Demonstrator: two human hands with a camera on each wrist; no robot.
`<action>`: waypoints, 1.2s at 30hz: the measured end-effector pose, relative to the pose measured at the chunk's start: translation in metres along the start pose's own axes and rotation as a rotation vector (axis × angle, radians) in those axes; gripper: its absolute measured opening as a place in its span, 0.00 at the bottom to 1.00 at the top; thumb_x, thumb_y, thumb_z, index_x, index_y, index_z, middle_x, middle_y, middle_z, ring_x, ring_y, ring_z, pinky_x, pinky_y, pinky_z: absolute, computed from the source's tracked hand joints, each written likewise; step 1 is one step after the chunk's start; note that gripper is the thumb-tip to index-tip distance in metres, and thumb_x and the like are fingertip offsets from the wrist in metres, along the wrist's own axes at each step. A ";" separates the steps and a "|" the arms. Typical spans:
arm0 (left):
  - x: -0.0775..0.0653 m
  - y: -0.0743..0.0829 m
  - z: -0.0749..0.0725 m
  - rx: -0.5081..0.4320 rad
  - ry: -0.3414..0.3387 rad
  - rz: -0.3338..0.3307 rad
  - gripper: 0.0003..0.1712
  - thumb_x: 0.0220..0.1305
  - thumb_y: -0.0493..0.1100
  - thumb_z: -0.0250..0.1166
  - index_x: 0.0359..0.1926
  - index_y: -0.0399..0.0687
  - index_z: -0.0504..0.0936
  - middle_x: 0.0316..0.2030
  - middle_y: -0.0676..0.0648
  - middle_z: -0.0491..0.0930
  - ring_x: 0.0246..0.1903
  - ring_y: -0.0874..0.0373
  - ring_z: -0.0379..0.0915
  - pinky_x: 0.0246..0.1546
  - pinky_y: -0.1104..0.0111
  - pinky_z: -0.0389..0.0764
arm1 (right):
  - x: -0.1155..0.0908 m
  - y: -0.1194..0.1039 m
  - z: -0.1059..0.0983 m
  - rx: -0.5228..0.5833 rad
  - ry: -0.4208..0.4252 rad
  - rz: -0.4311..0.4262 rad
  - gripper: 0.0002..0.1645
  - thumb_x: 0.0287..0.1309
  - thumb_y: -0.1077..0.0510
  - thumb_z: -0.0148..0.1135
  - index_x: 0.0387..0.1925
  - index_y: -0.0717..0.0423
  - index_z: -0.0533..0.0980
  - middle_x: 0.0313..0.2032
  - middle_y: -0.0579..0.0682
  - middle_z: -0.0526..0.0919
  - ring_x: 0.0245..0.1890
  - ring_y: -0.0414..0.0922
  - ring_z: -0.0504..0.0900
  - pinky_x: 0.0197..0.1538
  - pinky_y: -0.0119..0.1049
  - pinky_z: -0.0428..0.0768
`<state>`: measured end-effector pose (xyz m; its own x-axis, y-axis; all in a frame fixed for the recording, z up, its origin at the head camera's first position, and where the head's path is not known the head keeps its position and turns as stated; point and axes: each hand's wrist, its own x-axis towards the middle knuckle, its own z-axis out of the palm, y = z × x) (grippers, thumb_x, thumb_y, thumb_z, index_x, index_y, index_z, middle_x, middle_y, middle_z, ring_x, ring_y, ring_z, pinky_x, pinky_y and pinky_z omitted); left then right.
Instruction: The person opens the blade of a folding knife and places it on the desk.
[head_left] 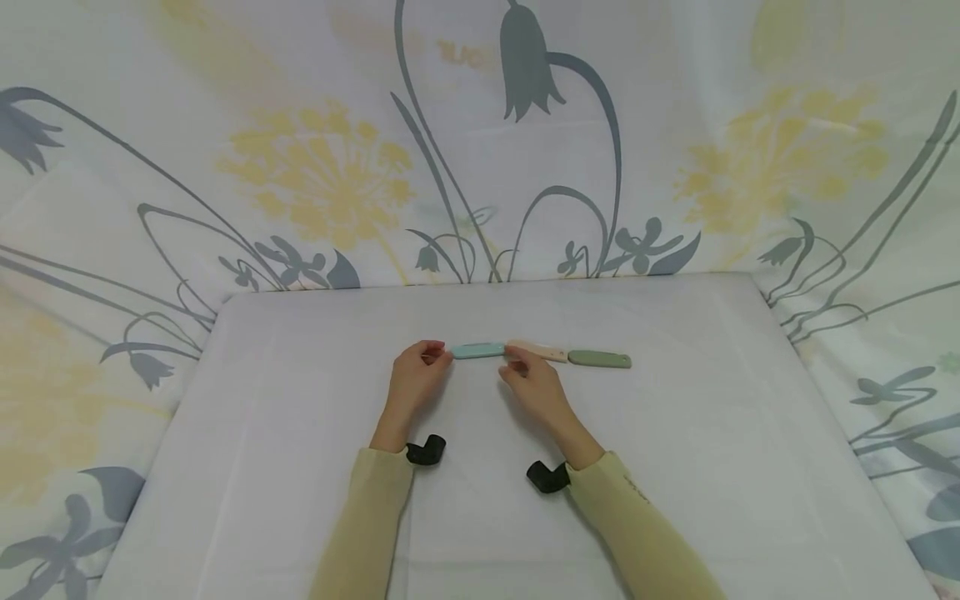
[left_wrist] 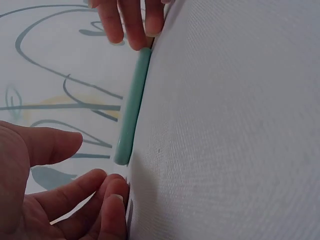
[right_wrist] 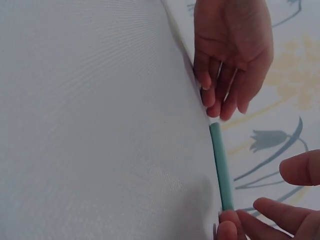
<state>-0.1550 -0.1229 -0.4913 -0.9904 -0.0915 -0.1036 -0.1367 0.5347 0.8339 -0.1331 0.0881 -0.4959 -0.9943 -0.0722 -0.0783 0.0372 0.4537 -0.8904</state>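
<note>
A slim teal bar, rounded at its ends like a folded pocket knife (head_left: 478, 350), lies flat on the white-covered table. My left hand (head_left: 416, 375) is at its left end, with loosely bent fingers and the thumb held apart. At the other end, fingertips of my right hand (head_left: 536, 385) rest by the join with a peach bar (head_left: 551, 353), partly covering it. In the left wrist view the teal bar (left_wrist: 133, 107) stands between both hands' fingertips. The right wrist view shows the teal bar (right_wrist: 221, 165) between them too. Neither hand closes round it.
A green bar (head_left: 600, 359) with a small hole at its end continues the row on the right. The white table (head_left: 300, 500) ends at a flower-patterned cloth (head_left: 465, 167) behind and at both sides. A black band piece (head_left: 426, 450) sits at each wrist.
</note>
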 end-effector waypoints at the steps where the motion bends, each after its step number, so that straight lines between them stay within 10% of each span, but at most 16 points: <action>1: 0.000 0.001 0.000 0.005 -0.001 -0.002 0.19 0.66 0.46 0.65 0.53 0.41 0.83 0.44 0.44 0.84 0.45 0.50 0.77 0.49 0.58 0.75 | 0.001 -0.001 0.000 0.002 -0.001 0.004 0.27 0.67 0.56 0.60 0.65 0.60 0.73 0.57 0.58 0.80 0.57 0.53 0.77 0.58 0.49 0.73; 36: 0.005 0.003 0.008 0.102 0.025 -0.017 0.12 0.58 0.42 0.72 0.40 0.40 0.84 0.34 0.47 0.83 0.34 0.52 0.78 0.39 0.60 0.76 | -0.002 -0.007 0.003 0.128 0.040 0.077 0.21 0.65 0.61 0.60 0.59 0.61 0.76 0.54 0.57 0.81 0.56 0.51 0.78 0.55 0.44 0.77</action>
<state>-0.1605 -0.1154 -0.4940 -0.9873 -0.1217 -0.1021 -0.1558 0.6158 0.7724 -0.1314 0.0821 -0.4909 -0.9911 -0.0053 -0.1334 0.1236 0.3398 -0.9323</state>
